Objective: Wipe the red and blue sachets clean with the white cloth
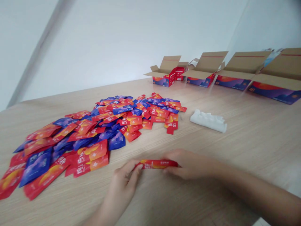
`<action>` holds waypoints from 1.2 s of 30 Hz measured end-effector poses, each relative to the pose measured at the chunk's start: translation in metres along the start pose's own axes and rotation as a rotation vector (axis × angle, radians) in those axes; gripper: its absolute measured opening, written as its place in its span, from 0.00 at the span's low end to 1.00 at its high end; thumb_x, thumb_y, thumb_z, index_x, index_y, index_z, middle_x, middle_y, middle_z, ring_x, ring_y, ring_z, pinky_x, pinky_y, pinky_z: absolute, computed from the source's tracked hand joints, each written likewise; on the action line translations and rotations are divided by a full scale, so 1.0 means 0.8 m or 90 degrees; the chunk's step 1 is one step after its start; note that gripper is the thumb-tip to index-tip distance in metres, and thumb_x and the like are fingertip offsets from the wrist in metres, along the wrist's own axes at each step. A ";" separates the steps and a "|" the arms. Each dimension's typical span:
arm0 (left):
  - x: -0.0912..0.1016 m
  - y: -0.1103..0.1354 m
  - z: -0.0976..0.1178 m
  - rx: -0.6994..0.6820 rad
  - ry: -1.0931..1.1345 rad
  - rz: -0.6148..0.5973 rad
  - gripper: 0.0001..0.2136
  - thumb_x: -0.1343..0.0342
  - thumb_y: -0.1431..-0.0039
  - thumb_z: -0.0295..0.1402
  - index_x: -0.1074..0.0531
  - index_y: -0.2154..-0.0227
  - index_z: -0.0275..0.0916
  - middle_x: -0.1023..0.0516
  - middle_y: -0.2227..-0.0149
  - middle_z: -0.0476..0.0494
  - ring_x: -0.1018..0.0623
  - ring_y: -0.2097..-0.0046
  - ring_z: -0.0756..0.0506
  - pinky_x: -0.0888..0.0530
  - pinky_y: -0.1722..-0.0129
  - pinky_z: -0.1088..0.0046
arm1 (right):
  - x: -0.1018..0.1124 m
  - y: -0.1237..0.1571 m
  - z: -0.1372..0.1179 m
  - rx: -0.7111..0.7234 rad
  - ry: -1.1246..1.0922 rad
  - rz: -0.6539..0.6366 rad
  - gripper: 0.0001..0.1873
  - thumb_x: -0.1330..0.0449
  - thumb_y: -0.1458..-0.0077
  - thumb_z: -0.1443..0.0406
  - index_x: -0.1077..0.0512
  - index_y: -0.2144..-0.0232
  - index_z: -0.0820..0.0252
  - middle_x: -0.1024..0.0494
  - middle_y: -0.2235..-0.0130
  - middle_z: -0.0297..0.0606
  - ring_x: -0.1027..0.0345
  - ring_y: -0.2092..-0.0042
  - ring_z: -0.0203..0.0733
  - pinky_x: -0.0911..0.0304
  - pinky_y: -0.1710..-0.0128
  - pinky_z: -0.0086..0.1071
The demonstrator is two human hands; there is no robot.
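Bright, even light washes over the pale wall (122,40) from no clear source, leaving shadows beneath the sachets (105,125) (faint ones, barely there). Wide-angle distortion slants the far edge of the tabletop (235,150), and the top right corner darkens slightly.

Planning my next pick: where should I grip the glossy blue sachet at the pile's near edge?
Probably pinch the glossy blue sachet at its lower right corner from the near side: that corner lies out on the light wooden table, while its upper edge meets the red-and-blue sachet pile.
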State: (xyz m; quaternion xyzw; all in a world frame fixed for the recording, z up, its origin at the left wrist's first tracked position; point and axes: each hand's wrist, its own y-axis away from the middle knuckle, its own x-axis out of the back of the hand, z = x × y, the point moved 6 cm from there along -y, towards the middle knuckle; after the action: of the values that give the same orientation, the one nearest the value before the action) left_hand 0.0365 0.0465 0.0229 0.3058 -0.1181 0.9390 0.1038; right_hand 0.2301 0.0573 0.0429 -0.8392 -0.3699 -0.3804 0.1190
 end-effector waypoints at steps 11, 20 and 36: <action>-0.015 -0.008 -0.020 0.208 0.296 -0.059 0.25 0.45 0.46 0.57 0.32 0.81 0.38 0.30 0.86 0.50 0.36 0.83 0.52 0.39 0.80 0.77 | -0.062 -0.019 0.009 -0.115 -0.472 -0.054 0.21 0.47 0.38 0.48 0.31 0.63 0.60 0.30 0.79 0.28 0.36 0.81 0.32 0.41 0.83 0.23; -0.027 0.001 -0.014 0.216 0.316 -0.033 0.25 0.45 0.47 0.58 0.36 0.81 0.39 0.36 0.85 0.54 0.39 0.82 0.53 0.42 0.81 0.77 | -0.068 -0.011 0.001 -0.143 -0.450 -0.200 0.08 0.44 0.39 0.62 0.30 0.68 0.59 0.31 0.79 0.28 0.39 0.80 0.29 0.42 0.79 0.22; -0.026 0.011 -0.028 0.181 0.321 -0.050 0.25 0.57 0.36 0.54 0.28 0.72 0.37 0.31 0.83 0.49 0.35 0.77 0.50 0.41 0.75 0.72 | 0.161 -0.130 0.103 -0.271 0.147 0.236 0.20 0.44 0.39 0.52 0.28 0.73 0.62 0.21 0.72 0.44 0.26 0.70 0.43 0.35 0.70 0.31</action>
State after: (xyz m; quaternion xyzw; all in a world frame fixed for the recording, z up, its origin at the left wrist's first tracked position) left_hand 0.0385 0.0421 -0.0085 0.0788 0.0564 0.9877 0.1223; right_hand 0.2577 0.2376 0.0716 -0.8498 -0.1068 -0.5138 0.0492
